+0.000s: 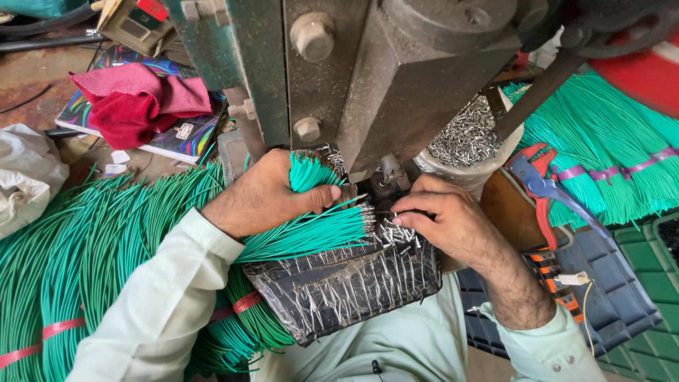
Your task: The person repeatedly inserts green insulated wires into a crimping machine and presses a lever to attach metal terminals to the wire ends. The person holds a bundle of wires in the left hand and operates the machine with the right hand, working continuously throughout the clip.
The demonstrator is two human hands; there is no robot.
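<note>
My left hand (265, 194) grips a bundle of green wires (311, 230) with bare metal tips that point right, toward the press. My right hand (442, 216) rests at the base of the heavy metal press (396, 78), its fingers pinched on a small piece at the die; what it holds is too small to tell. Below both hands sits a black tray wrapped in shiny film (346, 283), with loose metal terminals on its top edge.
A large coil of green wire (85, 247) tied with red bands lies at left. More green wires (601, 148) lie at right. A bowl of metal terminals (467, 138), red-and-blue pliers (541, 187), a red cloth (134, 106) on a book, and a dark crate (615, 297).
</note>
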